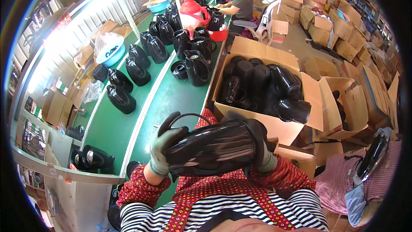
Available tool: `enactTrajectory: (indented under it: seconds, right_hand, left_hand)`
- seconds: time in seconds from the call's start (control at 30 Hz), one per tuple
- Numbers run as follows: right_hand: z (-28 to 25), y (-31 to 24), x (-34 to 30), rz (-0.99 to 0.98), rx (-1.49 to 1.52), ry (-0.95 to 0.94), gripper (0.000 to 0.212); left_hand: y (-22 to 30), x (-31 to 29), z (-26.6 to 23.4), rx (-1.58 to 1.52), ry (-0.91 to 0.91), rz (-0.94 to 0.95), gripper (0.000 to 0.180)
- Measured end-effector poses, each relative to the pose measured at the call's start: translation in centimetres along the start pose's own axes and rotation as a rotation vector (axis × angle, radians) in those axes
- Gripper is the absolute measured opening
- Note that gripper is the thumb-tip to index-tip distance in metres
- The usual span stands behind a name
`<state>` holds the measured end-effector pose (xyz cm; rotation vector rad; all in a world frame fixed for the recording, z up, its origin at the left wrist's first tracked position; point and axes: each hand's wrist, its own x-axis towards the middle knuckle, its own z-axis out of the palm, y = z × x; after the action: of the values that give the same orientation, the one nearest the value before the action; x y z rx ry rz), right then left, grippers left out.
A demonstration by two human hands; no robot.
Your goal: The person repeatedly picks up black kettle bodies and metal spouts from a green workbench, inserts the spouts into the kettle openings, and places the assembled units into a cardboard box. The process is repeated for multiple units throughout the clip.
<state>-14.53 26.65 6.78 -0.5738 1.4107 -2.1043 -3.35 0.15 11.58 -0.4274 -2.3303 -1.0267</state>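
Note:
A glossy black vacuum jug (212, 149) lies sideways between my hands in front of my chest, its curved handle arching along the upper side. My left hand (163, 144), in a grey-green glove with dark fingers, grips the jug's left end beside the handle. At the jug's right end, my right hand (262, 148) holds on in the same kind of glove; motion smears it and the jug hides part of its fingers. An open-topped black jug (197, 68) stands on the green workbench (174, 99) beyond my hands, next to a round black part (179, 69).
An open carton (257, 47) packed with black jug bodies stands right of the bench. More black jugs (137, 71) line the bench's left side, near a blue basin (110, 53). A red-and-white jug (191, 13) stands farther back, near a seated co-worker (242, 4). Cartons (343, 38) pile up at right.

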Motion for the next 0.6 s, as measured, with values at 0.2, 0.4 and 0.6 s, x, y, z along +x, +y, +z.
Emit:
enactTrajectory:
  seconds: [0.2, 0.4, 0.6]
  right_hand:
    - [-1.4, -0.3, -2.0, 0.067, 0.339, -0.140, 0.083]
    - [-0.1, 2.3, -4.5, -0.438, -0.188, 0.007, 0.057]
    - [0.5, -0.8, -6.1, -0.080, 0.408, -0.093, 0.059]
  left_hand:
    - [2.1, -0.6, -0.3, -0.073, -0.121, -0.288, 0.057]
    - [2.5, -1.7, 0.2, -0.187, 0.031, -0.426, 0.049]
    - [4.1, -1.5, -1.2, -0.003, -0.043, -0.262, 0.035]
